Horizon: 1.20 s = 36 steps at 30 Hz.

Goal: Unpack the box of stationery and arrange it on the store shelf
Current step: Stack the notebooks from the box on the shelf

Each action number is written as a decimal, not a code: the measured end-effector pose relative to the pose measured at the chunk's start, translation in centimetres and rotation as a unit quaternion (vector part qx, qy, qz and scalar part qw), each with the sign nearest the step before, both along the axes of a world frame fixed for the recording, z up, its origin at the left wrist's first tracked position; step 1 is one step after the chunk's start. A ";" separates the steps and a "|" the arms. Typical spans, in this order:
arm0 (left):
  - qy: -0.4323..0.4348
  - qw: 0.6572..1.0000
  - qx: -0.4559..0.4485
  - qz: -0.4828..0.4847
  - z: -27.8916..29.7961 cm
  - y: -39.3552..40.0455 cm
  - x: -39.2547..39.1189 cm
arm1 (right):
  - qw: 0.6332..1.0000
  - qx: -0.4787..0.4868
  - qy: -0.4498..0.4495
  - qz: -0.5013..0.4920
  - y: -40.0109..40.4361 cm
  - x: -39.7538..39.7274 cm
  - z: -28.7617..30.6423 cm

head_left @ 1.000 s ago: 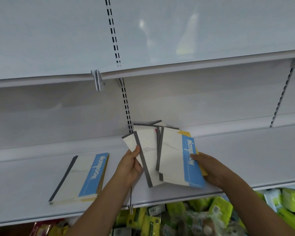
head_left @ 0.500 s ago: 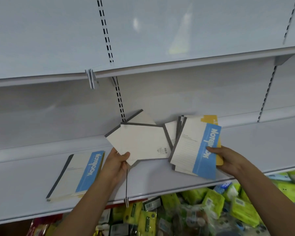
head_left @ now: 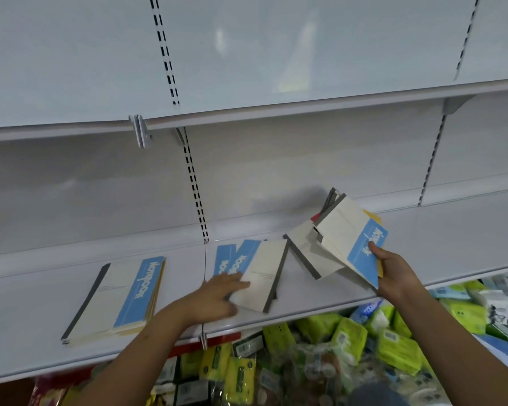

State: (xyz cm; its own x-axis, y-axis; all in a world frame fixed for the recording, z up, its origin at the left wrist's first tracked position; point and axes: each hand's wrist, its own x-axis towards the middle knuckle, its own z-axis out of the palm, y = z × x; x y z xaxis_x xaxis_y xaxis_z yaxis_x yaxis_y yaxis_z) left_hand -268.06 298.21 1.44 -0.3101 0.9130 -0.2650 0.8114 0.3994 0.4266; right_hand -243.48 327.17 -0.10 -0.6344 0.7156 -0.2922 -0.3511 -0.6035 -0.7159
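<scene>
nearest, at the bottom edge: green and yellow packets heaped on the level below, under the lip of the white shelf.

above that lip, left hand lying flat with fingers stretched, pressing on the lower corner of a small pile of notebooks set down on the shelf just right of the slotted upright; white covers up, grey spine to the right, blue title bands fanned out at the far left of the pile. slightly blurred at the fingers.

right hand curled round a fanned bundle of notebooks, thumb on the blue band of the top cover, other fingers hidden beneath; bundle tilted, held up off the shelf surface, its lowest loose book hanging down just beside the pile under the left hand; touching or not, cannot tell. yellow and red edges peeking out behind the top cover.

further left on the same shelf, well apart from both hands: a neat stack of notebooks lying flat, blue band facing right, dark spine to the left.

beyond, the white back panel, then the upper shelf with a clear plastic label clip at its front edge.
</scene>
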 end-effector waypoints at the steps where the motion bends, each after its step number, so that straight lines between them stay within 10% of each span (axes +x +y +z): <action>1: -0.031 0.998 0.040 0.038 0.6 0.5 0.0 | 1.000 0.000 -0.010 -0.009 0.1 0.0 0.0; 6: 0.052 0.971 0.025 0.234 0.6 3.7 0.8 | 0.999 0.016 -0.015 -0.024 0.7 -0.1 0.4; 16: 0.197 0.938 -0.037 0.283 -1.4 10.2 5.2 | 0.997 -0.021 0.006 -0.081 1.7 0.1 -0.2; 22: 0.325 0.931 -0.120 0.116 0.4 8.8 1.9 | 0.999 0.004 -0.014 -0.036 1.5 0.3 -0.2; 29: 0.250 0.955 0.128 -0.092 0.3 2.0 -2.0 | 0.997 0.035 -0.041 0.052 0.0 -1.1 0.6; 32: 0.301 0.947 0.099 0.051 -1.7 0.6 -2.7 | 0.978 0.127 -0.113 0.119 -1.3 -3.3 1.2; 36: 0.112 0.910 0.092 0.389 -0.8 0.3 -1.7 | 0.905 0.298 -0.258 0.160 -3.5 -7.4 2.1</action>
State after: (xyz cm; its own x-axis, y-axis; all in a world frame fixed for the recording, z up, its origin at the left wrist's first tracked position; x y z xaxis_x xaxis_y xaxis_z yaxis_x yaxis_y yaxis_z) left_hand -269.75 298.52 0.59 -0.9090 0.4163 0.0201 0.3884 0.8286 0.4031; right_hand -250.92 323.68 1.98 -0.7261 0.6473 -0.2319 0.2475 -0.0687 -0.9665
